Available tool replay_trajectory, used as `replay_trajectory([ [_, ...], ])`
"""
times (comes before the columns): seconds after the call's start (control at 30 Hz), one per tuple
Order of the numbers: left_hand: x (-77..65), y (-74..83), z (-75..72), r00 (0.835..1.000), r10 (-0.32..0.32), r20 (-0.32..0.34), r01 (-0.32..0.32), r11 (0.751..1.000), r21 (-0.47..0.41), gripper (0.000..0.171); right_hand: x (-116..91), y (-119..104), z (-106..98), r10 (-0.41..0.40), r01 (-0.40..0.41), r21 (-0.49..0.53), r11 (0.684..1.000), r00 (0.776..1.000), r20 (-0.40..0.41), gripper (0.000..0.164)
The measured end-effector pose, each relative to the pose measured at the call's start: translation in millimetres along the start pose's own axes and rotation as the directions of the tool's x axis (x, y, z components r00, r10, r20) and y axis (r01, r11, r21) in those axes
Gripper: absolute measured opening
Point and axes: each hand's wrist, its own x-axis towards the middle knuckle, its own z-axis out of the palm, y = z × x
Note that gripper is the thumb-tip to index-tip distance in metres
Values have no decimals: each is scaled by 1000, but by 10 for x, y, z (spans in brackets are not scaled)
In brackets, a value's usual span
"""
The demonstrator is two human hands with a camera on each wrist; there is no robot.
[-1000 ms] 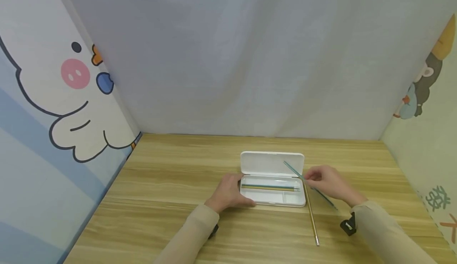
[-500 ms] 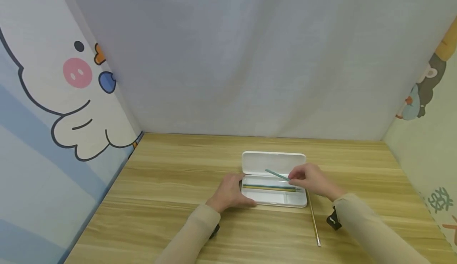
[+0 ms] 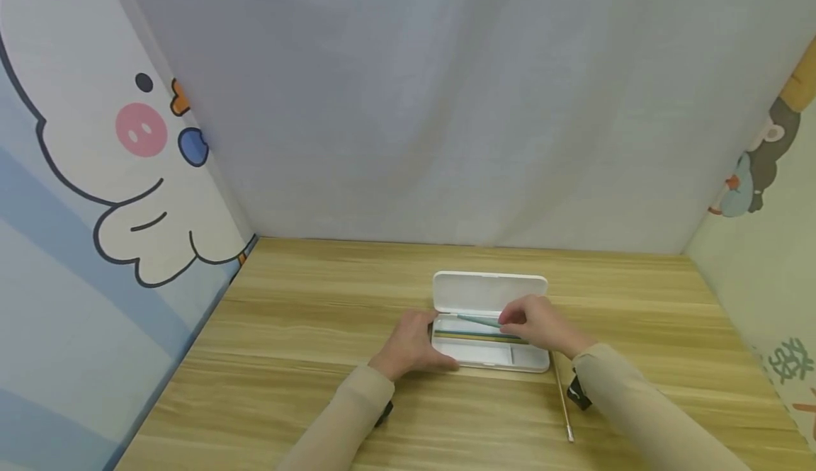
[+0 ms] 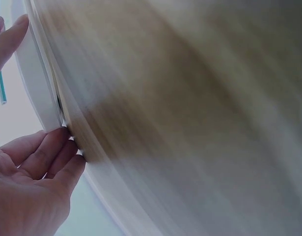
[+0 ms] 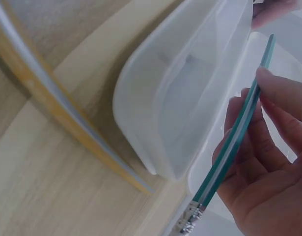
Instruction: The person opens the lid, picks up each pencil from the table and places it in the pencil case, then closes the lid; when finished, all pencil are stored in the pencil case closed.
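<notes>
A white pencil case (image 3: 473, 353) stands on the table with its lid (image 3: 484, 292) raised at the back. My left hand (image 3: 408, 343) holds its left end, thumb at the front edge and fingers behind. My right hand (image 3: 538, 324) pinches a teal pencil (image 5: 229, 152) between thumb and fingers, over the case's right part. In the right wrist view its metal eraser end points down and away from the case. A teal pencil and a yellow pencil (image 3: 474, 337) lie side by side in the case's long compartment, their right ends hidden by my right hand.
A yellow pencil (image 3: 562, 404) lies on the wooden table (image 3: 306, 301), to the right of the case, its eraser end towards me. A grey curtain (image 3: 408, 103) hangs behind the table. Printed panels (image 3: 76, 173) flank both sides.
My right hand has moved left with the teal pencil, from beside the case to over it. The pencil has come down and tilts less. My left hand stays on the case.
</notes>
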Motion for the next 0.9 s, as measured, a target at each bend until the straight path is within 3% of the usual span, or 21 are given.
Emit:
replay_trajectory([
  [0.27,-22,4,-14,1000,3,4,-3,1000,15,72,51,-21,94,-35,35,-52,998,999,2,3],
  [0.7,-37,16,-24,1000,14,-1,-14,1000,-5,70,183,-66,245,-25,22,-142,990,1000,-16,4],
  [0.9,-30,-8,-16,1000,3,5,-3,1000,3,71,207,-68,285,-68,62,-155,986,997,-35,4],
])
